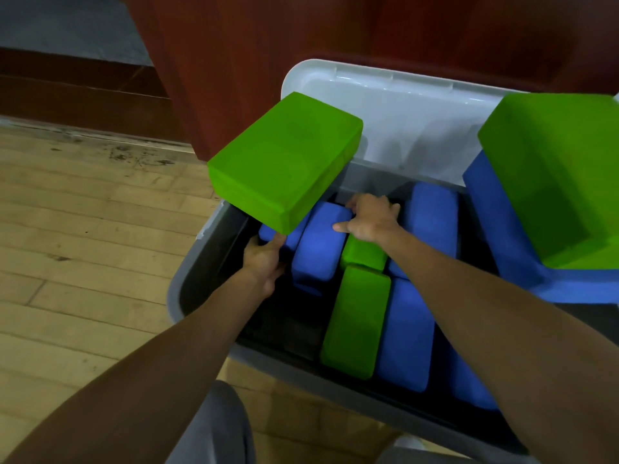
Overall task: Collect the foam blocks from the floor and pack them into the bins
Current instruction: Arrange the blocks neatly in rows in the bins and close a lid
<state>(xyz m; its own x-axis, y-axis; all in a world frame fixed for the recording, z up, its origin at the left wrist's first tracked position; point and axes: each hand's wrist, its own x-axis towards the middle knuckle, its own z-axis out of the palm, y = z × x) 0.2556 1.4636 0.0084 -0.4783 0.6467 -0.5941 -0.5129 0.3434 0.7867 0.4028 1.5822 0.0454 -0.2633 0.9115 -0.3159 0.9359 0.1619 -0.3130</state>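
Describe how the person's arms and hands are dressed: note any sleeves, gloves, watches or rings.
The left arm and right arm are bare as far as the frame shows; no sleeve appears. The left hand and right hand wear no gloves, and no watch, bracelet or ring is visible.

A pale plank floor [83,246] runs across the left, scuffed with dark marks where it meets a tall reddish-brown wooden panel [234,45]. Further left a dark brown step [67,85] edges the boards, with a grey surface [67,25] above it. The light is dim.
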